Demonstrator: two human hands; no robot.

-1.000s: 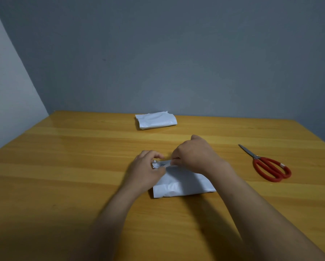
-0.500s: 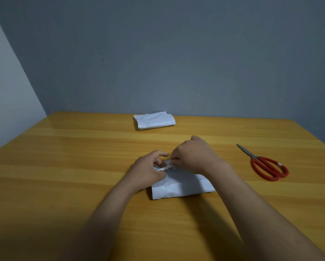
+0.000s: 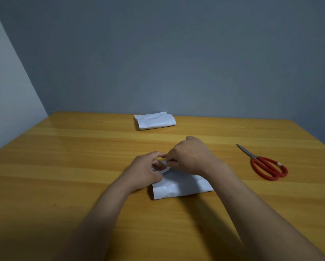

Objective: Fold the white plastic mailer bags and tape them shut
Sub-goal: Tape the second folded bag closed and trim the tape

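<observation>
A folded white mailer bag (image 3: 182, 187) lies flat in the middle of the wooden table (image 3: 63, 166). Both my hands are at its far left corner. My left hand (image 3: 144, 172) curls round a small pale ring that looks like a tape roll (image 3: 160, 168), largely hidden by the fingers. My right hand (image 3: 189, 157) pinches something thin right beside that ring, with its fingers curled over the bag's far edge. A second folded white mailer bag (image 3: 155, 121) lies near the table's back edge.
Red-handled scissors (image 3: 267, 166) lie shut on the table to the right, blades pointing away to the far left. A grey wall stands directly behind the table, and a paler wall is on the left.
My left hand has shifted a little, its forefinger and thumb now arched higher over the ring. My right hand and the bag have hardly moved.
</observation>
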